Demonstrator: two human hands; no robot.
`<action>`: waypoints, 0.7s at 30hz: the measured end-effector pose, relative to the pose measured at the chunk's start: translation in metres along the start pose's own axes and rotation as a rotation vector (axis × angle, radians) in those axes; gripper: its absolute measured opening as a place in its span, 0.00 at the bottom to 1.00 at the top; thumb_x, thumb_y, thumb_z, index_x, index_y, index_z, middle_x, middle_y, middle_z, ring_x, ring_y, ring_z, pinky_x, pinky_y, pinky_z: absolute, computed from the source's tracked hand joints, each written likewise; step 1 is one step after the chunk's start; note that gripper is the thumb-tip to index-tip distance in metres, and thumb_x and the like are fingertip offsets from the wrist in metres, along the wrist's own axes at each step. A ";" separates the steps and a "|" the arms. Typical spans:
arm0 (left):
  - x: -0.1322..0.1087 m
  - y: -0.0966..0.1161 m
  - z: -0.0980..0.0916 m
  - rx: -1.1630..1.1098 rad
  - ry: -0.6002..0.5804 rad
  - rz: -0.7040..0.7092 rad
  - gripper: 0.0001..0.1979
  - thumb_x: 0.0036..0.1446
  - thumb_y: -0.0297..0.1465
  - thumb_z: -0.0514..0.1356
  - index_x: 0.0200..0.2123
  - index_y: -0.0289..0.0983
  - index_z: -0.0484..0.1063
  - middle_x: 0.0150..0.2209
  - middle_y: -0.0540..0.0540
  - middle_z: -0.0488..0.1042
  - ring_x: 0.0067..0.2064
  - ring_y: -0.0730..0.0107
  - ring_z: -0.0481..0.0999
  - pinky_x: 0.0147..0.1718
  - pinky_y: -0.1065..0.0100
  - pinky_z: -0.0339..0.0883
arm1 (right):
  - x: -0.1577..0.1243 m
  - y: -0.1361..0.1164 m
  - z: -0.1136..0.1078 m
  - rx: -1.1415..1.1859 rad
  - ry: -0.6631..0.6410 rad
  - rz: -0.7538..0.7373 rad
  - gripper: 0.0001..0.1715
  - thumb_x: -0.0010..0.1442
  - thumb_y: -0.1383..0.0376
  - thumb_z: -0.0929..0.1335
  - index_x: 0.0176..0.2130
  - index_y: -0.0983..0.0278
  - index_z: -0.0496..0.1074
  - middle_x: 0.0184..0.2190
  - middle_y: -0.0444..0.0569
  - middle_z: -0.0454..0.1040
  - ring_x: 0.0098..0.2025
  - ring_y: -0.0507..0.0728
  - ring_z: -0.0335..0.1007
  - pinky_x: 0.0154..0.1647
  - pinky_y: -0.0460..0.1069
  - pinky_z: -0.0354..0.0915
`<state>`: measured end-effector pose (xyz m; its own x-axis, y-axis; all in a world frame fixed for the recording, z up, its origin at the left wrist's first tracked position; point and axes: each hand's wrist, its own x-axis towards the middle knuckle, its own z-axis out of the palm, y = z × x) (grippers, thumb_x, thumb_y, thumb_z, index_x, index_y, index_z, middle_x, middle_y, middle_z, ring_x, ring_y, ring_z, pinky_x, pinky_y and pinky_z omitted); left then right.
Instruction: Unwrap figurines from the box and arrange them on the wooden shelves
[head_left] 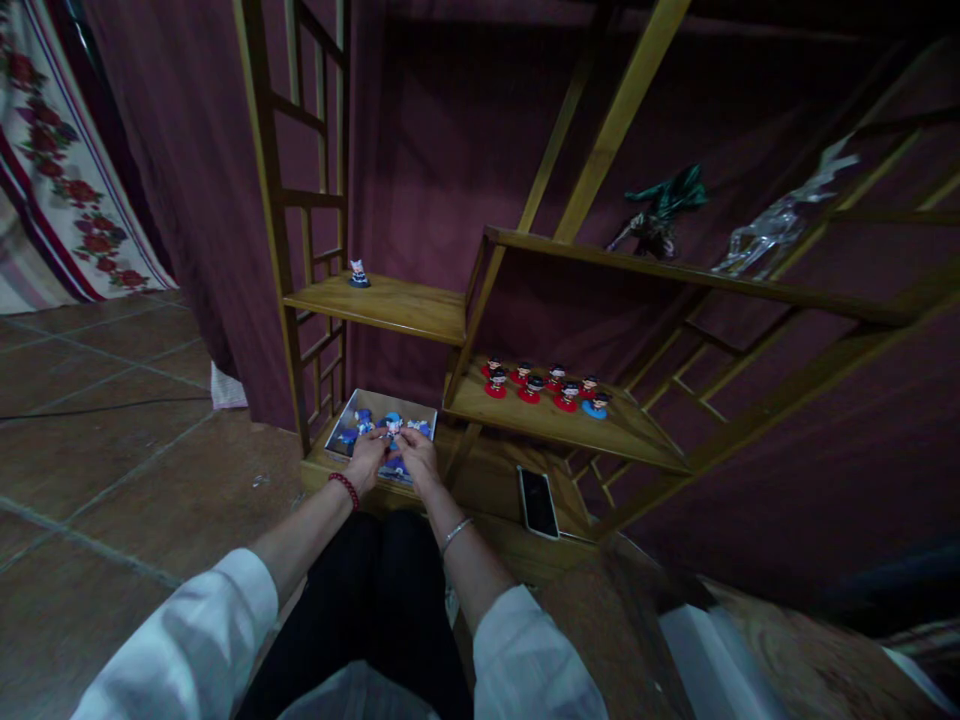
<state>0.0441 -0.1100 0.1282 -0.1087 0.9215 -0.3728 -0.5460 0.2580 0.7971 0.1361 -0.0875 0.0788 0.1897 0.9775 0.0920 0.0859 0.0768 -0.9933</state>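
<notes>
Both my hands reach into a shallow white box (358, 402) of small blue figurines on the lowest wooden shelf. My left hand (367, 458), with a red bead bracelet at the wrist, and my right hand (417, 455), with a thin silver bracelet, have their fingers pinched together around one blue figurine (391, 427) at the middle of the box. Other blue figurines (361, 421) lie around it. The fingertips partly hide what they grip.
Several red-based figurines (534, 384) and one blue one (596, 405) stand on the middle shelf. A single figurine (358, 272) stands on the upper left shelf. A phone (538, 502) lies face up on the bottom board. Dark red curtain behind, tiled floor at left.
</notes>
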 end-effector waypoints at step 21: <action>-0.004 0.007 0.002 0.223 -0.059 0.079 0.08 0.50 0.16 0.55 0.29 0.31 0.72 0.23 0.48 0.74 0.23 0.77 0.72 0.24 0.77 0.69 | -0.007 -0.017 0.003 0.110 0.014 0.051 0.22 0.47 0.55 0.69 0.42 0.60 0.74 0.35 0.44 0.78 0.34 0.55 0.74 0.29 0.46 0.70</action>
<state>0.0422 -0.1113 0.1365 -0.0920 0.9550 -0.2820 -0.3396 0.2361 0.9104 0.1303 -0.0945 0.0944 0.2046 0.9780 0.0412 -0.0322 0.0488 -0.9983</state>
